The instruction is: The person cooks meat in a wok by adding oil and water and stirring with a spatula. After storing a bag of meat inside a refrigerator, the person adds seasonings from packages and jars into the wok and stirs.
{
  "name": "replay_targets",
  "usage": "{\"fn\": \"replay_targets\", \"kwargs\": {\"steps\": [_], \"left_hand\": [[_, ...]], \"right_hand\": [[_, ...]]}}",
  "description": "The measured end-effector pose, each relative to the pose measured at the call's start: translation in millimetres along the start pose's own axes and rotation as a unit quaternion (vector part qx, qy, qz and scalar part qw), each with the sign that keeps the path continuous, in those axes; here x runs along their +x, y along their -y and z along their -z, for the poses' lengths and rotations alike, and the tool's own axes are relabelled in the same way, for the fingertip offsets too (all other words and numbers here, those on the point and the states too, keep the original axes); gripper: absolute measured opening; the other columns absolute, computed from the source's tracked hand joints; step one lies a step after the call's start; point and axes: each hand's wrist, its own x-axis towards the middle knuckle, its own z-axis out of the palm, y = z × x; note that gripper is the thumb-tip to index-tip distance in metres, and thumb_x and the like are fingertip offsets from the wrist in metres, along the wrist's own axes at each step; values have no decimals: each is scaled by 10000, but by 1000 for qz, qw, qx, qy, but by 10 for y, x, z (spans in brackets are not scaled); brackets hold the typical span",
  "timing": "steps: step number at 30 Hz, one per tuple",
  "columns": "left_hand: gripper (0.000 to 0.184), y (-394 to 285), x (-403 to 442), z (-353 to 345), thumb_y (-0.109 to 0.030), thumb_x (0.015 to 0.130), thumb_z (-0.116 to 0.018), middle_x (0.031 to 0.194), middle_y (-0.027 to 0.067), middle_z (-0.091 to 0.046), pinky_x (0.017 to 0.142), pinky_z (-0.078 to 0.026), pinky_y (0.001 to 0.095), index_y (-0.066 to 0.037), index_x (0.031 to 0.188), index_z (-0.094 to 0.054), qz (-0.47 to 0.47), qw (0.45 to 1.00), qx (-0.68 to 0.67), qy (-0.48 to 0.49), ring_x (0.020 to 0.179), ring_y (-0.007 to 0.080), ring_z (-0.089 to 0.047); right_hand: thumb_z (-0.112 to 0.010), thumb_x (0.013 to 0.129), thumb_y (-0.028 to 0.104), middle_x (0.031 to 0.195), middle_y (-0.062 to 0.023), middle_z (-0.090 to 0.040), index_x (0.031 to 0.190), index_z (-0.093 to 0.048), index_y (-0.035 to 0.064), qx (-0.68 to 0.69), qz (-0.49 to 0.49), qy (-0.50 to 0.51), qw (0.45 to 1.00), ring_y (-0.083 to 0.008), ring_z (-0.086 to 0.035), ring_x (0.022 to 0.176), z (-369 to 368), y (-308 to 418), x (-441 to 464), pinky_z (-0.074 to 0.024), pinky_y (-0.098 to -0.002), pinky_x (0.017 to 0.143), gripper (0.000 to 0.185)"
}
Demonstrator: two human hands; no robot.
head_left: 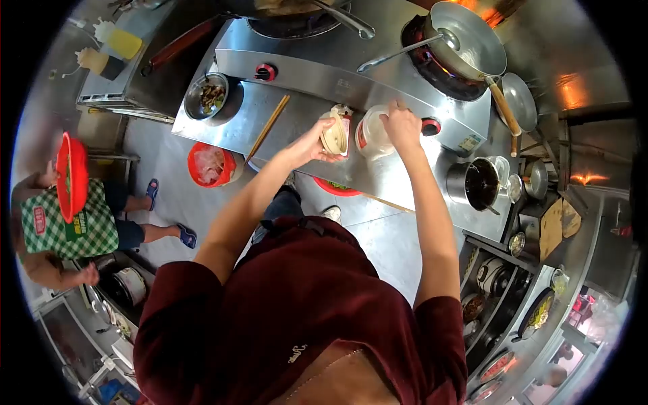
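Observation:
My left hand is closed round a cream-coloured round lid, tilted over the steel counter. A packet with red printing stands right behind the lid; whether my fingers touch it too, I cannot tell. My right hand grips the right side of a whitish plastic jar, thumb over its top and fingers at the far rim. The jar has a red label on its left side and stands on the counter. Its contents are hard to make out.
A wok with a ladle sits on a lit burner. Chopsticks and a steel bowl of food lie left, a dark-filled pot right. A co-worker in a checked apron holds a red basin.

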Motion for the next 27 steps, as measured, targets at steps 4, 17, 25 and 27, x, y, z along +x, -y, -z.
{"fn": "replay_targets", "kwargs": {"steps": [4, 17, 25, 27], "left_hand": [[608, -30, -48, 43, -575, 823, -327, 952, 89, -606, 691, -471, 255, -51, 1087, -489, -16, 1000, 27, 5, 825, 177, -611], [586, 43, 95, 19, -548, 828, -354, 975, 112, -596, 655, -481, 262, -58, 1130, -462, -3, 999, 27, 20, 780, 167, -597], [595, 102, 65, 21, -544, 832, -347, 1016, 105, -562, 671, -479, 268, -61, 1171, -420, 4, 999, 20, 40, 858, 191, -599], [598, 92, 49, 27, -545, 833, -340, 1018, 105, -562, 684, -477, 273, -59, 1172, -419, -3, 999, 21, 37, 865, 190, -598]], "right_hand": [[-554, 742, 186, 831, -105, -607, 791, -585, 71, 39, 73, 42, 996, -287, -616, 723, 103, 43, -6, -502, -390, 599, 128], [-526, 668, 28, 871, -156, -594, 714, -571, 3, -16, 155, -7, 988, -284, -599, 752, 87, -151, -147, -504, -357, 619, 68], [-559, 712, 72, 701, -191, -623, 764, -617, -56, 299, -5, 145, 943, -274, -609, 626, 45, -181, -175, -453, -324, 563, 150], [-565, 744, 91, 666, -139, -621, 757, -616, -53, 380, -88, 140, 910, -209, -578, 577, 162, -292, -200, -433, -296, 526, 154]]}}
